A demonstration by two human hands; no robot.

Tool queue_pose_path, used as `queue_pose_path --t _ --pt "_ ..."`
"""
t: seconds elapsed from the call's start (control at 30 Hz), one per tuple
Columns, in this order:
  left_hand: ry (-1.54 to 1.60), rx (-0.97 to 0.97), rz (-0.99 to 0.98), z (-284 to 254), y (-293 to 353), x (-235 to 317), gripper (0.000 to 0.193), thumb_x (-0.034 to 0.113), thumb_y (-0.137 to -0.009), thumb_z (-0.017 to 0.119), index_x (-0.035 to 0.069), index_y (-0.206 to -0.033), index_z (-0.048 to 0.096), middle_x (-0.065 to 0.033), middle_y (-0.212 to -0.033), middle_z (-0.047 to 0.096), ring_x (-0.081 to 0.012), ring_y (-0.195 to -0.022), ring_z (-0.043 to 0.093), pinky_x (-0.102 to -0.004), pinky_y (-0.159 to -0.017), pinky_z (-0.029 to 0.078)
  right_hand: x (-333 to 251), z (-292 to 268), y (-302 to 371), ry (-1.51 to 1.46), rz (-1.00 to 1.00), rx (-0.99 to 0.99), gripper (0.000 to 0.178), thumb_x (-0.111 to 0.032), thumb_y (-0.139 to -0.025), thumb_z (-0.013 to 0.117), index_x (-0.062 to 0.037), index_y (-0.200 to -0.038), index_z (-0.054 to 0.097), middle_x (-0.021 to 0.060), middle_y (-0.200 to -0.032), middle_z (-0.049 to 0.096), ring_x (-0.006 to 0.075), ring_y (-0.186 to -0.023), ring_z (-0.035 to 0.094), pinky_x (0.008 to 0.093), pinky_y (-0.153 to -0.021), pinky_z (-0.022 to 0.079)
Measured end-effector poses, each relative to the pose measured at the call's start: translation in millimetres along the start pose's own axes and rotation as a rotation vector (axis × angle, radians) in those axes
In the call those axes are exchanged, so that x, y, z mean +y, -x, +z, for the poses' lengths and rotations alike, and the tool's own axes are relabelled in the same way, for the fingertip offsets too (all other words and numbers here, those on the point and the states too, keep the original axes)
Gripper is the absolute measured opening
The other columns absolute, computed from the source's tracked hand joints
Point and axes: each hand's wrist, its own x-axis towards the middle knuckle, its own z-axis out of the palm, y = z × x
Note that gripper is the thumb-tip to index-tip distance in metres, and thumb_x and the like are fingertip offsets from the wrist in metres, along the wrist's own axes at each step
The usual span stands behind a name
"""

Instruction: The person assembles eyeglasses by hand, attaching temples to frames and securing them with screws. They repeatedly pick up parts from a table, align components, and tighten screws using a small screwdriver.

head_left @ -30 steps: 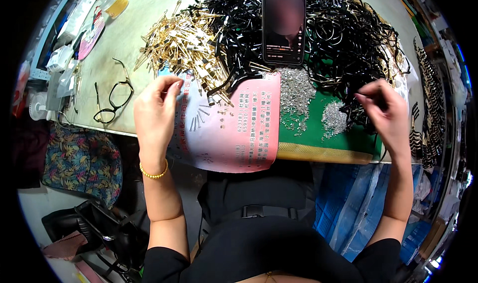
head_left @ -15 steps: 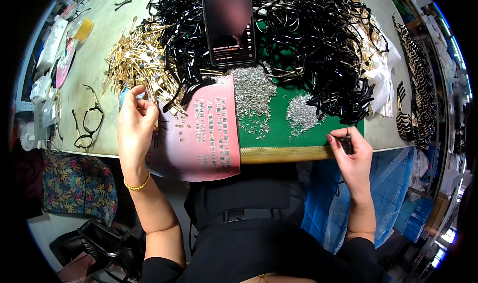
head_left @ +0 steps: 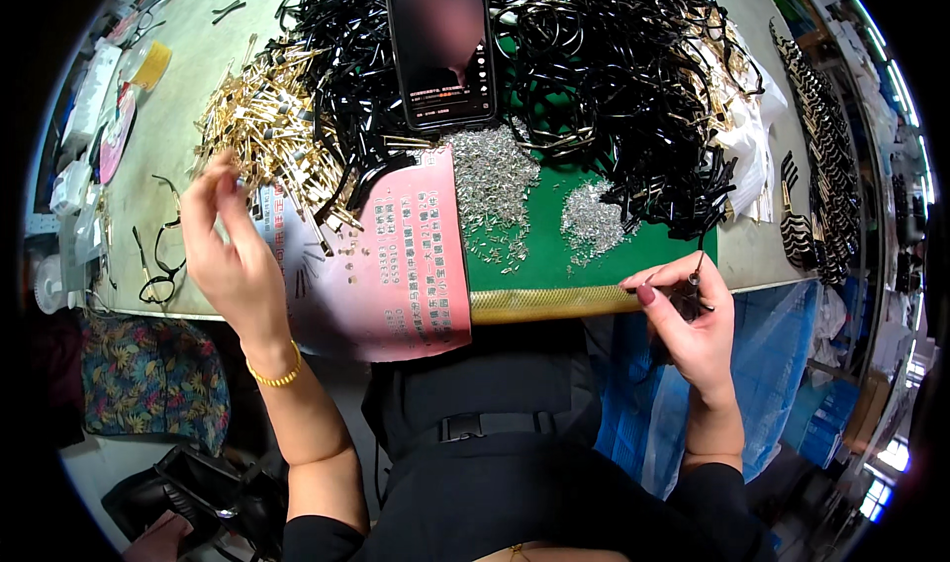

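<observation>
My left hand (head_left: 234, 250) is raised beside a heap of thin gold-coloured eyeglass temples (head_left: 267, 117). Its fingertips are blurred, but thumb and fingers look apart, with nothing visible between them. At the front right edge of the table, my right hand (head_left: 701, 325) is closed around a small dark screwdriver (head_left: 695, 283), its thin shaft pointing away from me. Black eyeglass parts (head_left: 614, 87) lie tangled beyond that hand. Tiny silver screw-like pieces form a larger pile (head_left: 490, 171) and a smaller pile (head_left: 594, 221) on the green mat (head_left: 544, 260).
A phone (head_left: 442, 77) stands at the back middle with its screen lit. A pink printed sheet (head_left: 421, 265) hangs over the front edge. Dark-framed glasses (head_left: 166, 265) lie left of my left hand. Striped temples (head_left: 826, 166) are stacked at far right.
My left hand has moved left, and its fingers have loosened from a pinch. My right hand has shifted slightly, and the screwdriver's shaft now shows. The whole view has shifted a little.
</observation>
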Motion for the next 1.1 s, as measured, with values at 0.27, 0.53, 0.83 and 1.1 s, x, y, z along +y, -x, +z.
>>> queue_pose_path --t 0.27,0.53,0.83,1.1 --pt "0.741 -0.867 -0.109 8.3 96.9 112.2 0.023 0.002 -0.096 0.066 0.002 -0.119 0.067 -0.0135 -0.094 0.074 -0.0311 -0.073 0.071 -0.0364 -0.065 0.056 -18.8 45.7 -4.8 -0.412 0.024 -0.192 0.02 0.003 -0.095 0.07 -0.006 -0.1 0.052 0.0149 -0.104 0.073 0.0045 -0.065 0.058 0.0195 -0.057 0.048" --pt "0.842 -0.889 -0.15 15.0 111.6 106.6 0.021 0.002 -0.096 0.066 0.002 -0.117 0.069 -0.0122 -0.099 0.075 -0.0276 -0.077 0.073 -0.0337 -0.066 0.056 -16.6 44.9 -9.2 -0.327 0.085 -0.169 0.015 -0.002 -0.095 0.073 -0.0041 -0.099 0.058 0.0071 -0.093 0.071 0.0032 -0.062 0.058 0.0184 -0.051 0.046" --pt "0.841 -0.95 -0.149 13.3 109.7 111.3 0.013 0.004 -0.1 0.062 0.0 -0.111 0.067 -0.0122 -0.094 0.076 -0.0284 -0.08 0.075 -0.0334 -0.068 0.058 -14.9 33.1 -7.2 -0.382 0.116 -0.176 0.016 -0.004 -0.095 0.074 -0.0047 -0.098 0.058 0.005 -0.089 0.072 0.0033 -0.062 0.059 0.0181 -0.05 0.045" --pt "0.816 -1.025 -0.178 18.0 116.0 116.3 0.012 0.005 -0.102 0.06 0.0 -0.111 0.066 -0.0123 -0.095 0.075 -0.0286 -0.081 0.074 -0.0341 -0.069 0.057 3.4 37.2 7.0 -0.225 0.019 -0.18 0.02 -0.006 -0.096 0.073 -0.0023 -0.101 0.054 0.0095 -0.104 0.068 0.0135 -0.092 0.07 0.0275 -0.08 0.056"
